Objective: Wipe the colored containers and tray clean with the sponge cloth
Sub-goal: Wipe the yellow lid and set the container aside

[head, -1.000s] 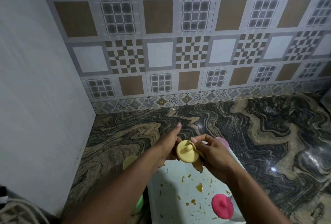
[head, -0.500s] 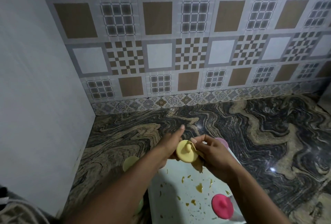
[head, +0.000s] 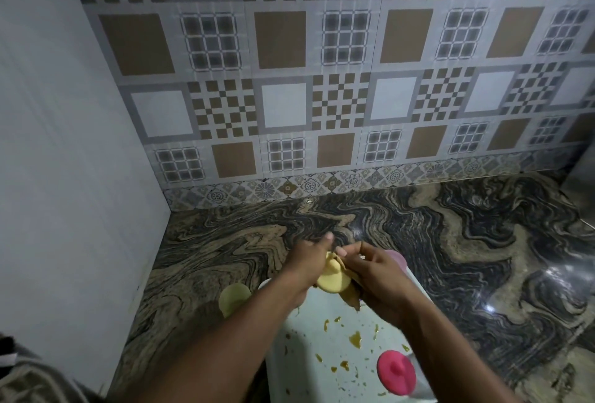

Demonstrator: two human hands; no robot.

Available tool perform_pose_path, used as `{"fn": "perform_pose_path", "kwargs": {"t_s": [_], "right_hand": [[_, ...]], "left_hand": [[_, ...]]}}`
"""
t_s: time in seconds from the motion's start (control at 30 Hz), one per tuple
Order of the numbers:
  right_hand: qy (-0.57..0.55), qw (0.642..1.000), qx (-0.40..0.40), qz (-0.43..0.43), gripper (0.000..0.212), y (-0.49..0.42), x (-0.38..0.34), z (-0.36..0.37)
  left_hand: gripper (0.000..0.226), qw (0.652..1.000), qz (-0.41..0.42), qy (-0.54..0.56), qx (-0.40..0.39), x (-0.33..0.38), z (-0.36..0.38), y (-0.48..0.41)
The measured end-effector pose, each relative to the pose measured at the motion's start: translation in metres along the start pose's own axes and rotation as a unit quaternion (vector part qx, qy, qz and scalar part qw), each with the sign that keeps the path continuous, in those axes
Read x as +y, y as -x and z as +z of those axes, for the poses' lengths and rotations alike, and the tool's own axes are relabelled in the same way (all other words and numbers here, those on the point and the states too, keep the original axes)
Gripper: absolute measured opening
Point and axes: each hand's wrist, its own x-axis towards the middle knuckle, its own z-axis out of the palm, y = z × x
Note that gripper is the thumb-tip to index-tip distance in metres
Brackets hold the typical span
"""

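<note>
My left hand [head: 307, 262] grips a yellow container [head: 333, 280] above the far end of the white tray [head: 309, 351]. My right hand [head: 375, 277] presses a brownish sponge cloth [head: 351, 296] against its lid. The tray carries yellow-brown smears and crumbs. A pink-lidded container [head: 396, 373] stands on the tray's near right part. A pale pink container [head: 396, 257] peeks out behind my right hand. A light green container [head: 233, 298] stands on the counter left of the tray, partly hidden by my left forearm.
The dark marbled counter [head: 450, 257] spreads to the right and back. A patterned tile wall [head: 322, 96] closes the back, and a plain grey wall [head: 64, 177] closes the left side. A striped cloth [head: 25, 377] shows at the bottom left corner.
The yellow container has tilted in my hands, its lid now facing more downward, as my right hand works the cloth over it. The view has shifted slightly downward.
</note>
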Motion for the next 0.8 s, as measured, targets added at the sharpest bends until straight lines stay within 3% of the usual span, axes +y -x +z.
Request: {"fn": "perform_pose_path", "kwargs": {"t_s": [0.07,0.13,0.2,0.27,0.33,0.4,0.47,0.53,0.6,0.73,0.8], "right_hand": [[-0.043,0.993,0.101,-0.052,0.034,0.000,0.020,0.020],[-0.075,0.976,0.192,-0.067,0.024,0.003,0.040,0.036],[-0.076,0.972,0.219,-0.046,0.022,0.004,0.045,0.034],[-0.038,0.988,0.152,-0.018,0.028,-0.001,0.032,0.017],[0.008,0.998,0.062,0.013,0.032,-0.003,0.015,0.001],[0.015,0.999,0.041,-0.001,0.030,-0.002,0.008,0.003],[-0.004,0.993,0.105,-0.047,0.027,-0.001,0.017,0.020],[-0.033,0.980,0.185,-0.071,0.024,0.001,0.034,0.037],[-0.049,0.975,0.207,-0.059,0.025,0.000,0.040,0.036],[0.028,0.998,0.063,-0.003,0.044,-0.010,0.018,0.001],[0.040,0.998,0.054,-0.014,0.043,-0.010,0.016,0.002]], "left_hand": [[0.045,0.987,0.048,0.030,0.150,0.005,0.013,0.011],[0.048,0.970,0.044,0.080,0.226,-0.001,0.017,0.016],[0.050,0.980,-0.006,0.103,0.170,-0.015,0.015,0.007],[0.062,0.993,-0.070,0.089,0.033,-0.021,0.005,-0.002],[0.071,0.992,-0.098,0.067,-0.047,-0.019,-0.003,-0.011],[0.063,0.999,-0.036,0.038,0.004,-0.009,-0.001,-0.009],[0.048,0.989,0.036,0.042,0.137,0.001,0.010,0.005],[0.047,0.975,0.037,0.085,0.201,-0.002,0.016,0.012],[0.048,0.977,-0.010,0.136,0.163,-0.012,0.015,0.006],[0.064,0.992,-0.090,0.056,-0.068,-0.020,-0.007,-0.011],[0.054,0.999,-0.033,0.018,-0.015,-0.011,-0.005,-0.010]]}}
